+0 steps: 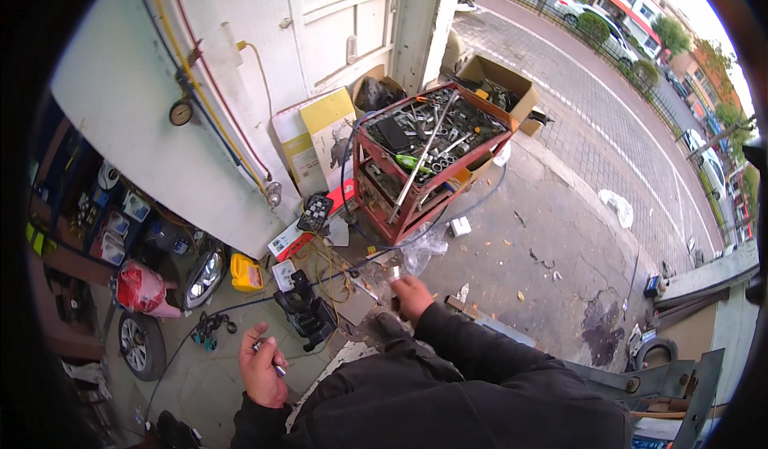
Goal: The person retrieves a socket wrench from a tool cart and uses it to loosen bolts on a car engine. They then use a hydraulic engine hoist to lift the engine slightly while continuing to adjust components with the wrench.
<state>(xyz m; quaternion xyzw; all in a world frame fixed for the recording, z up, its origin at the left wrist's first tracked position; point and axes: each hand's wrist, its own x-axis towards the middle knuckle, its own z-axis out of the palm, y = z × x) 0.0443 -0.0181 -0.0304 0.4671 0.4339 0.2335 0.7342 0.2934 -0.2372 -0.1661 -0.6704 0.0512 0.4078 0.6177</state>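
Holding a short, thin stick (279, 370) with a shiny end in the curled left hand (262, 369), pinching a smooth silver bit (394, 273) in the right hand (413, 297), behind a boxy red metal cart (390, 231).

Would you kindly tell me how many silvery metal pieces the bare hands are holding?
2 visible: a slim silvery metal rod in the bare left hand, lower left, and a short silvery metal piece in the bare right hand, near centre. More could be hidden.
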